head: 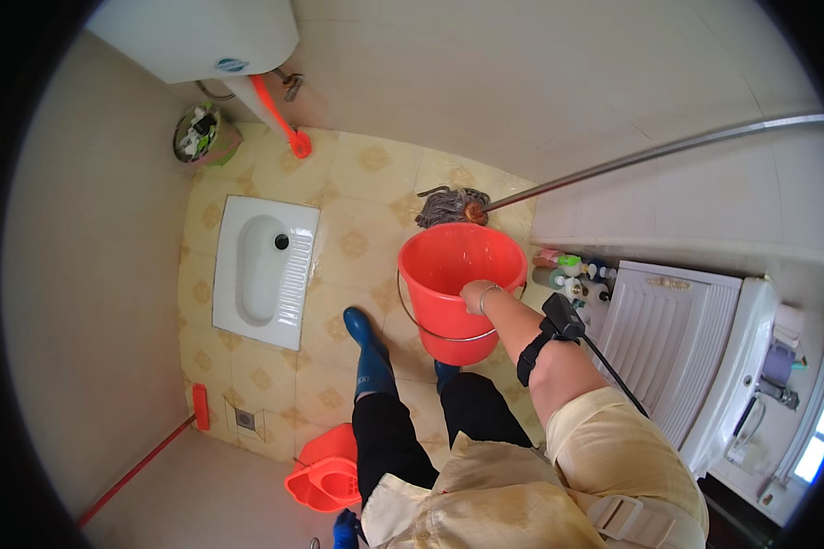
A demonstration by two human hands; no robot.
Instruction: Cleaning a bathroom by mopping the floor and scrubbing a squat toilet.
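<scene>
My right hand [479, 296], bare and with a bracelet at the wrist, grips the near rim of a large red plastic bucket [453, 329]. The bucket's mouth tilts away from me, and its wire handle [456, 338] hangs down across the near side. Part of my right boot [446, 370] is covered by the bucket; whether the base touches the floor cannot be told. Just beyond the rim lies the grey string head of a mop [446, 207], its metal pole [632, 161] leaning to the right. I cannot make out my left hand.
A white squat toilet [261, 274] is set in the tiled floor. Left of my legs stands a red mop bucket [326, 466], near a floor drain [245, 419]. Bottles [570, 274] stand beside a white vanity cabinet [659, 343]. A waste bin [209, 141] occupies the far corner.
</scene>
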